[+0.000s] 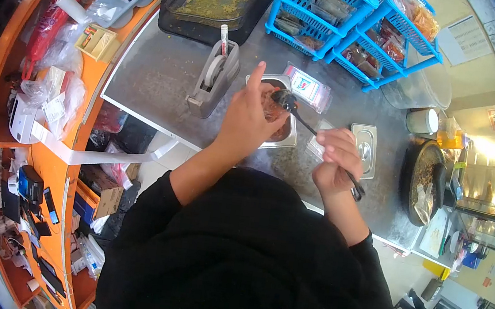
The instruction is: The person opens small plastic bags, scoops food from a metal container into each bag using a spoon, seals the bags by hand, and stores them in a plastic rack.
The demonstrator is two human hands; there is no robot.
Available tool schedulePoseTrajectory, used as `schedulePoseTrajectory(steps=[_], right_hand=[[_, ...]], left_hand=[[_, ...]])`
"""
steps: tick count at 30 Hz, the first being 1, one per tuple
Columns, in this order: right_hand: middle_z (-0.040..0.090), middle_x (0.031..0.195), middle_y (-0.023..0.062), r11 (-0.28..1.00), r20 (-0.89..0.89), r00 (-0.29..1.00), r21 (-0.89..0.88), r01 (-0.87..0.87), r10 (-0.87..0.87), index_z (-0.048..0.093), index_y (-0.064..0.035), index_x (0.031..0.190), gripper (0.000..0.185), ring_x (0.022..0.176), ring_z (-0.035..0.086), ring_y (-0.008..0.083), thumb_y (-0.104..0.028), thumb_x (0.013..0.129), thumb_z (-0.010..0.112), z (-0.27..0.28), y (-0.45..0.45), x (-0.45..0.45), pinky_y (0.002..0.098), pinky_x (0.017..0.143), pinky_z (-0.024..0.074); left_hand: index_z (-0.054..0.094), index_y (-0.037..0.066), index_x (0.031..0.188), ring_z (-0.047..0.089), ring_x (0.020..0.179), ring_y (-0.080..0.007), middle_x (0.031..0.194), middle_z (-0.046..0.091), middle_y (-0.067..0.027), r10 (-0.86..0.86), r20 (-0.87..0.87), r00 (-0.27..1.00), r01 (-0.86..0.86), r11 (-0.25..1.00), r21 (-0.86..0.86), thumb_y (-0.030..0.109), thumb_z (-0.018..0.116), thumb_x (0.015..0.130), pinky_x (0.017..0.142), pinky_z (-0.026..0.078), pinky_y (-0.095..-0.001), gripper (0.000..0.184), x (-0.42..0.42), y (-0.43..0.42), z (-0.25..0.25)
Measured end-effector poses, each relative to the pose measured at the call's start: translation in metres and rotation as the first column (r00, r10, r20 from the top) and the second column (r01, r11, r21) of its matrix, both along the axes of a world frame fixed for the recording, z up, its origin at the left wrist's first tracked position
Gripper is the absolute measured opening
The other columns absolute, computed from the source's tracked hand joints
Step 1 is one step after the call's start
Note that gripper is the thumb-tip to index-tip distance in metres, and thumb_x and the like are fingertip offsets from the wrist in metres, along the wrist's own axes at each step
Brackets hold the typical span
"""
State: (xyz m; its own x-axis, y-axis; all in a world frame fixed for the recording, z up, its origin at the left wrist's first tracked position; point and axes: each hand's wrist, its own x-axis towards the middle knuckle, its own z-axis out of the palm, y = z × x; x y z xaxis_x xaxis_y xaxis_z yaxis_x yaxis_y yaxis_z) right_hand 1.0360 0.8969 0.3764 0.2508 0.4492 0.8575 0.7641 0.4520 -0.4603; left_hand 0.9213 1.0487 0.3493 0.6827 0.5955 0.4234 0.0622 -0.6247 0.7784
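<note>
My left hand point(247, 116) is closed around a small clear bag or cup of reddish-brown stuff point(270, 109), its index finger pointing up. My right hand point(339, 159) grips the handle of a black spoon point(305, 123), whose bowl is at the mouth of what the left hand holds. Below both sits a rectangular metal pan point(290, 140) with brownish contents, partly hidden by my left hand. A metal lid point(371, 152) lies right of the pan, behind my right hand. Beyond the pan is a printed plastic packet point(308, 89).
A grey tape dispenser point(214, 82) with a marker stands left on the metal table point(152, 75). Behind are a dark tray point(177, 19) with yellowish residue and blue basket racks point(318, 55) of packets. A round black pan point(420, 182) is at right, an orange shelf point(64, 187) at left.
</note>
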Motion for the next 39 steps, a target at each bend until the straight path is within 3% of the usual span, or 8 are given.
schedulePoseTrajectory(steps=[4,10,13,16,22,28,34,39], right_hand=[[0.068,0.09,0.0135,0.995,-0.01,1.0,0.104,0.004,-0.003,0.054,-0.0051,0.098,0.014,0.082,0.068,0.0285,0.005,0.088,0.053,-0.008,0.002,-0.001,0.039,0.077,0.0503],[0.063,0.104,0.0131,0.98,-0.85,0.522,0.156,0.123,0.069,0.053,-0.0054,0.107,0.013,0.091,0.063,0.0199,-0.014,0.098,0.054,-0.026,0.002,0.017,0.0378,0.088,0.0524],[0.063,0.103,0.0134,0.977,-0.882,0.47,0.13,0.167,0.037,0.052,-0.0036,0.108,0.014,0.092,0.063,0.0192,-0.013,0.098,0.054,-0.032,0.004,0.025,0.0348,0.086,0.0528],[0.062,0.102,0.0126,0.988,-0.9,0.435,0.083,0.128,0.019,0.052,-0.003,0.108,0.014,0.095,0.062,0.0198,-0.013,0.098,0.054,-0.043,0.003,0.024,0.0359,0.087,0.0534],[0.062,0.102,0.0128,0.989,-0.93,0.352,0.135,0.064,0.104,0.052,-0.0028,0.108,0.015,0.093,0.062,0.0195,-0.014,0.098,0.054,-0.033,0.005,0.018,0.0359,0.088,0.0529],[0.064,0.101,0.0155,0.978,-0.759,0.642,0.033,0.207,-0.11,0.052,-0.003,0.106,0.012,0.092,0.064,0.0214,-0.011,0.097,0.055,-0.033,0.004,0.017,0.0367,0.086,0.052],[0.065,0.095,0.0191,0.984,-0.266,0.962,0.18,-0.008,0.057,0.05,-0.003,0.104,0.008,0.088,0.065,0.0276,-0.004,0.096,0.053,-0.007,0.003,0.007,0.0377,0.08,0.052],[0.069,0.092,0.0121,0.875,-0.272,0.911,-0.456,0.161,-0.309,0.064,-0.0011,0.093,0.007,0.085,0.067,0.0256,-0.006,0.092,0.059,-0.045,0.004,0.006,0.0337,0.077,0.0517]], left_hand=[[0.02,0.0,0.144,0.063,0.088,-0.0349,0.104,0.064,-0.0177,0.022,0.049,0.999,-0.019,0.998,-0.062,0.013,0.081,0.068,0.079,0.049,-0.0438,0.098,0.0,-0.004,0.005],[0.024,0.001,0.143,0.063,0.088,-0.0324,0.103,0.065,-0.0132,0.035,0.093,0.995,-0.036,0.999,0.009,0.013,0.08,0.07,0.078,0.05,-0.0405,0.093,-0.002,-0.006,-0.003],[0.036,0.001,0.136,0.064,0.087,-0.029,0.105,0.064,-0.0109,0.019,0.069,0.997,-0.03,0.987,0.159,0.013,0.079,0.071,0.078,0.05,-0.0384,0.08,-0.005,-0.003,-0.009],[0.043,0.001,0.126,0.064,0.087,-0.027,0.111,0.062,-0.0111,-0.017,0.107,0.994,0.015,1.0,0.022,0.012,0.079,0.071,0.079,0.051,-0.0376,0.066,-0.006,-0.008,-0.006],[0.009,-0.001,0.142,0.066,0.088,-0.0236,0.125,0.05,-0.0204,-0.104,0.208,0.973,0.064,0.979,0.192,0.003,0.081,0.07,0.073,0.054,-0.032,0.102,-0.004,-0.003,-0.014],[0.004,0.0,0.143,0.063,0.082,-0.0225,0.12,0.051,-0.0203,-0.057,0.191,0.98,0.014,0.976,0.219,0.002,0.081,0.07,0.074,0.052,-0.0325,0.107,-0.005,0.002,-0.016],[0.004,0.0,0.143,0.062,0.085,-0.0231,0.114,0.053,-0.0189,0.002,0.134,0.991,-0.012,0.997,0.075,0.002,0.081,0.069,0.076,0.051,-0.034,0.107,-0.007,0.001,-0.014],[0.003,0.001,0.143,0.06,0.088,-0.0229,0.115,0.052,-0.0186,0.095,0.152,0.984,-0.089,0.995,-0.043,0.002,0.081,0.069,0.079,0.05,-0.0345,0.108,-0.016,0.009,-0.011]])
